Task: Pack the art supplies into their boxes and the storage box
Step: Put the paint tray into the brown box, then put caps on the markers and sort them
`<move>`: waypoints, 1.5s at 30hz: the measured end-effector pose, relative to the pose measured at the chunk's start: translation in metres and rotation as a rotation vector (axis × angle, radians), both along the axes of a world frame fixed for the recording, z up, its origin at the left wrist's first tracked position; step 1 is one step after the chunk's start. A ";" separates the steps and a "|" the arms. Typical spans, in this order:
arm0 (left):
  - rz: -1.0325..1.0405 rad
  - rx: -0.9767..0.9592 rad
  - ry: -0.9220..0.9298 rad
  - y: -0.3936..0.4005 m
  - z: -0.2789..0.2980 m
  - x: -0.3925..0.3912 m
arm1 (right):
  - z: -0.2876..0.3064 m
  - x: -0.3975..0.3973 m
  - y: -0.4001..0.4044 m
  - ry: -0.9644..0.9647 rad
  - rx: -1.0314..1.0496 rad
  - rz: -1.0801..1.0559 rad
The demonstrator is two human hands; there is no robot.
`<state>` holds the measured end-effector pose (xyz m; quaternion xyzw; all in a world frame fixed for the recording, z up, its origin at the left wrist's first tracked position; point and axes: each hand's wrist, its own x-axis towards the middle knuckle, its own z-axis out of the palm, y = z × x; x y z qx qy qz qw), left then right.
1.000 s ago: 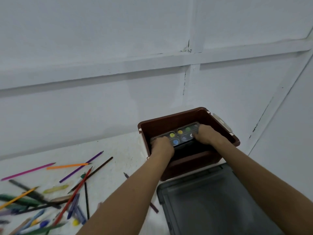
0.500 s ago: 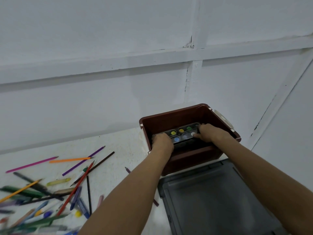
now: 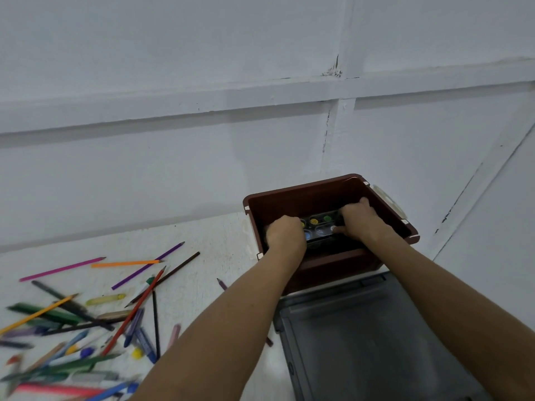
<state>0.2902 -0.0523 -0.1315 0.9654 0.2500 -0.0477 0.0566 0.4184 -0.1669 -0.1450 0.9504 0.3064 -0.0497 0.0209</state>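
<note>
A brown storage box [image 3: 307, 195] stands on the white table against the wall. Inside it lies a clear paint box [image 3: 320, 224] with yellow, green and blue paint pots. My left hand [image 3: 285, 234] grips the paint box's left end, fingers curled over it. At its right end my right hand [image 3: 360, 219] holds it with curled fingers, inside the storage box. The paint box's lower part and ends are hidden by my hands.
Several coloured pencils [image 3: 136, 270], pens and crayons [image 3: 105, 299] lie scattered on the table [image 3: 202, 244] at the left. A dark grey lid [image 3: 370, 337] lies in front of the storage box. A white wall rises right behind.
Both hands have lowered the paint box deeper into the storage box. My right hand has shifted slightly back along its right end.
</note>
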 end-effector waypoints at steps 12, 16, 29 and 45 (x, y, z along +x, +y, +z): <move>-0.109 -0.177 -0.136 0.024 0.025 -0.015 | 0.024 -0.009 0.004 0.376 0.226 0.100; -0.070 -0.217 -0.358 0.054 0.047 -0.043 | 0.051 -0.045 0.035 0.260 0.456 0.163; 0.420 -0.400 -0.482 0.260 0.047 -0.364 | 0.054 -0.327 0.273 0.477 0.645 0.621; 1.104 -0.172 -0.521 0.427 0.005 -0.713 | 0.005 -0.616 0.441 0.628 0.424 0.675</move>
